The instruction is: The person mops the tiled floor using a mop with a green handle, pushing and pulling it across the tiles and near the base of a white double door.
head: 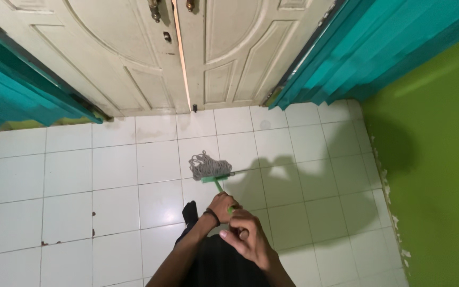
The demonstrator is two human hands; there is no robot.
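The grey string mop with a green head and green handle (212,169) rests its strands on the white ceramic floor tiles (65,175) a short way in front of the cream panelled double door (150,58), near the middle of the floor. The left hand (222,205), a dark band at its wrist, is wrapped around the handle lower down, and the right hand (246,237) is curled tight around it higher up, both pressed closed on the shaft. Judging from the sheen, the tiles near the person's dark-clothed legs look already wiped, while brown specks on the tiles at the left and smudges near the door appear still to be done. Teal curtains (11,95) hang at both sides, a green wall (436,175) stands at the right; no packages, labels or signs show.
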